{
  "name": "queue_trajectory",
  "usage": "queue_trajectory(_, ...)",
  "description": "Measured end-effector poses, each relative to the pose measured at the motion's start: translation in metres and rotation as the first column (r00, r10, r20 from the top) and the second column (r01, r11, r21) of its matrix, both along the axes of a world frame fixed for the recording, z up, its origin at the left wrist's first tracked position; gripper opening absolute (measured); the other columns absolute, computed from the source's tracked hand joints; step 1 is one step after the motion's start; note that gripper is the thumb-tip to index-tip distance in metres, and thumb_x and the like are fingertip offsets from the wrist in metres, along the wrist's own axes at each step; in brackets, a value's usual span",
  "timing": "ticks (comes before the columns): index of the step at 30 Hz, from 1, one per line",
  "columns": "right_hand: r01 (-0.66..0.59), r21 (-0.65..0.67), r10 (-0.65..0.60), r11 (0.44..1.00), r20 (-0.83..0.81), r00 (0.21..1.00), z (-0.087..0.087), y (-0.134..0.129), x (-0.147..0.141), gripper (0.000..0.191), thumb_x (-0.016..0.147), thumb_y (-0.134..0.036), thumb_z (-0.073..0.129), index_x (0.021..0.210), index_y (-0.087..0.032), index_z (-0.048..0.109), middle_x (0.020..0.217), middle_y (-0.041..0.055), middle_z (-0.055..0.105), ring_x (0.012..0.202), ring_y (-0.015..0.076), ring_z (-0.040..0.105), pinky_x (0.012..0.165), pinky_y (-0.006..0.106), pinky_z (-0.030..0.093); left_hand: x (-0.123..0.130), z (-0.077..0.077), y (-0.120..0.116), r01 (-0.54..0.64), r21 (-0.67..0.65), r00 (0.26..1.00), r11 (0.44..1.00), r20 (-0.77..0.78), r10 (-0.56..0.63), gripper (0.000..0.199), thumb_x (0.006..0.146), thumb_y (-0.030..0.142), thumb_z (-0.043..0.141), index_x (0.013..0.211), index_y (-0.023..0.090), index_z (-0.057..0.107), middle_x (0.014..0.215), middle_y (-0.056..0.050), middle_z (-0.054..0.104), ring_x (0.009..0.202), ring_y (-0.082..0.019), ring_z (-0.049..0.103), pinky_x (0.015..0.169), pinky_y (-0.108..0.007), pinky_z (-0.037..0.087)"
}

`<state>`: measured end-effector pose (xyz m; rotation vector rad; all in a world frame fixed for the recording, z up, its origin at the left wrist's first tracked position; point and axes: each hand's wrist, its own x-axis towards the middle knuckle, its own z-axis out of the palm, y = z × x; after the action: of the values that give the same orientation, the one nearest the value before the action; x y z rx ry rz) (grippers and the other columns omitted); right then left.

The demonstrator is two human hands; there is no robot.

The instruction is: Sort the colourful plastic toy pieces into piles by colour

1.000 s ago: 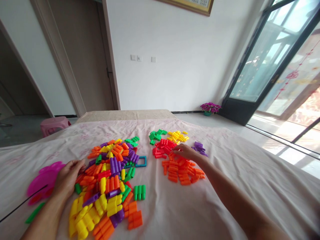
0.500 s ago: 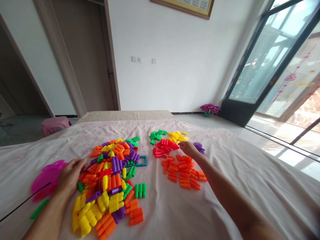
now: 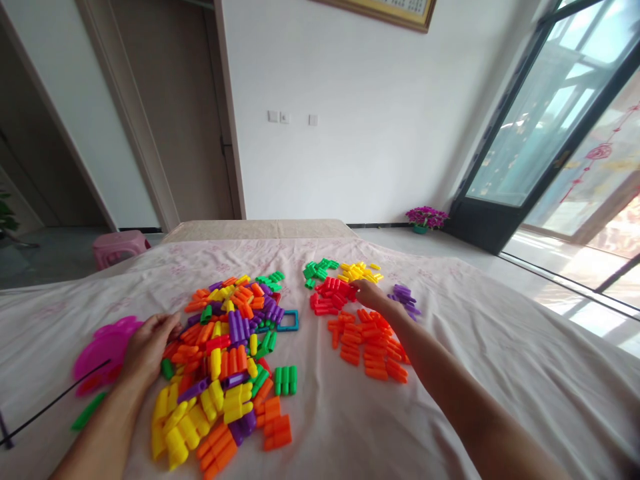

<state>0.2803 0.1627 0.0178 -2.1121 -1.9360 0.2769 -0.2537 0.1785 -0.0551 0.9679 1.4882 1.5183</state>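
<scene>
Red plastic connector blocks (image 3: 332,295) lie loosely piled at the right hand's (image 3: 369,294) fingertips, just to their left; long axes mixed, left hand farther off. Right fingers bent; can't tell if gripping. Left hand (image 3: 150,340) curled at mixed block pile's (image 3: 239,328) left edge, grip also unclear. Yellow blocks (image 3: 359,272) behind red, orange blocks (image 3: 376,347) nearer, purple blocks (image 3: 404,299) right, beyond the wrist.

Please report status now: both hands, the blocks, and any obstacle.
Right hand at red blocks, grip unclear. Left hand beside mixed pile, grip unclear. Orange blocks grouped nearer. No obstacle seen at right hand.
</scene>
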Motion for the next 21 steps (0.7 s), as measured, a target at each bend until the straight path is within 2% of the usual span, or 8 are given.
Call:
queue_trajectory(3, 0.037, 0.07, -0.041, 0.997, 0.056, 0.998, 0.01, -0.01, -0.013, 0.049, 0.076, -0.007, 0.049, 0.121, -0.018, 0.066, 0.117, 0.0115, 0.065, 0.109, 0.0239, 0.058, 0.089, 0.029, 0.041, 0.002, 0.002, -0.001, 0.01, 0.02, 1.0, 1.0, -0.001, -0.01, 0.037, 0.061, 0.044, 0.077, 0.078, 0.017, 0.059, 0.066, 0.003, 0.061, 0.062, -0.011, 0.054, 0.057, -0.021, 0.044)
queue_trajectory(5, -0.006, 0.152, -0.006, 0.988, 0.078, 0.997, 0.02, -0.02, -0.031, 0.046, 0.08, -0.01, 0.047, 0.122, -0.018, 0.065, 0.119, 0.0122, 0.064, 0.11, 0.0235, 0.057, 0.09, 0.029, 0.04, 0.002, 0.003, -0.002, 0.013, 0.032, 1.0, 0.999, -0.025, -0.013, 0.036, 0.063, 0.045, 0.076, 0.078, 0.017, 0.059, 0.066, 0.003, 0.061, 0.061, -0.012, 0.055, 0.057, -0.022, 0.043)
queue_trajectory(8, -0.22, 0.199, 0.219, 0.955, 0.03, 0.975, 0.034, -0.038, -0.073, 0.035, 0.087, -0.017, 0.047, 0.114, -0.022, 0.068, 0.109, 0.0072, 0.068, 0.099, 0.0194, 0.062, 0.082, 0.026, 0.042, 0.004, 0.004, -0.003, 0.004, 0.038, 0.999, 0.999, -0.046, -0.002, 0.035, 0.064, 0.045, 0.075, 0.077, 0.017, 0.059, 0.065, 0.003, 0.061, 0.06, -0.012, 0.055, 0.058, -0.022, 0.044)
queue_trajectory(11, -0.482, 0.153, 0.493, 0.863, -0.035, 0.87, 0.04, -0.053, -0.12, 0.029, 0.088, -0.019, 0.048, 0.107, -0.022, 0.07, 0.101, 0.0047, 0.071, 0.09, 0.017, 0.064, 0.077, 0.024, 0.044, 0.005, 0.006, -0.005, 0.004, 0.052, 0.999, 0.999, -0.043, -0.002, 0.035, 0.064, 0.046, 0.074, 0.075, 0.017, 0.058, 0.064, 0.003, 0.061, 0.061, -0.012, 0.056, 0.06, -0.023, 0.044)
queue_trajectory(13, -0.594, 0.116, 0.602, 0.796, -0.052, 0.797, 0.037, -0.059, -0.145, 0.028, 0.086, -0.016, 0.051, 0.105, -0.021, 0.071, 0.099, 0.0047, 0.071, 0.089, 0.0168, 0.064, 0.077, 0.024, 0.045, 0.006, 0.008, -0.006, 0.001, 0.052, 0.999, 0.999, -0.045, 0.002, 0.035, 0.064, 0.046, 0.074, 0.075, 0.017, 0.058, 0.064, 0.003, 0.061, 0.061, -0.012, 0.055, 0.06, -0.023, 0.044)
queue_trajectory(16, -0.672, 0.124, 0.682, 0.731, -0.079, 0.727, 0.025, -0.06, -0.172, 0.035, 0.081, -0.011, 0.055, 0.11, -0.022, 0.07, 0.109, 0.0053, 0.068, 0.096, 0.0174, 0.063, 0.083, 0.025, 0.046, 0.006, 0.009, -0.007, -0.002, 0.046, 0.999, 0.999, -0.051, 0.004, 0.036, 0.064, 0.047, 0.074, 0.075, 0.017, 0.058, 0.064, 0.003, 0.06, 0.06, -0.011, 0.055, 0.059, -0.022, 0.044)
queue_trajectory(19, -0.711, 0.151, 0.725, 0.687, -0.079, 0.684, 0.009, -0.059, -0.186, 0.044, 0.08, -0.007, 0.055, 0.118, -0.026, 0.066, 0.118, 0.0052, 0.064, 0.108, 0.0183, 0.058, 0.089, 0.027, 0.044, 0.006, 0.007, -0.005, -0.001, 0.051, 0.999, 0.999, -0.047, 0.003, 0.037, 0.063, 0.047, 0.075, 0.075, 0.017, 0.059, 0.064, 0.003, 0.06, 0.059, -0.011, 0.055, 0.058, -0.022, 0.043)
queue_trajectory(21, -0.724, 0.132, 0.733, 0.677, -0.035, 0.679, 0.002, -0.058, -0.192, 0.044, 0.08, -0.009, 0.057, 0.118, -0.027, 0.065, 0.117, 0.0058, 0.063, 0.109, 0.0197, 0.057, 0.088, 0.028, 0.044, 0.005, 0.006, -0.004, -0.008, 0.045, 0.999, 0.999, -0.035, 0.009, 0.037, 0.062, 0.047, 0.076, 0.076, 0.017, 0.059, 0.064, 0.003, 0.061, 0.059, -0.011, 0.055, 0.059, -0.023, 0.043)
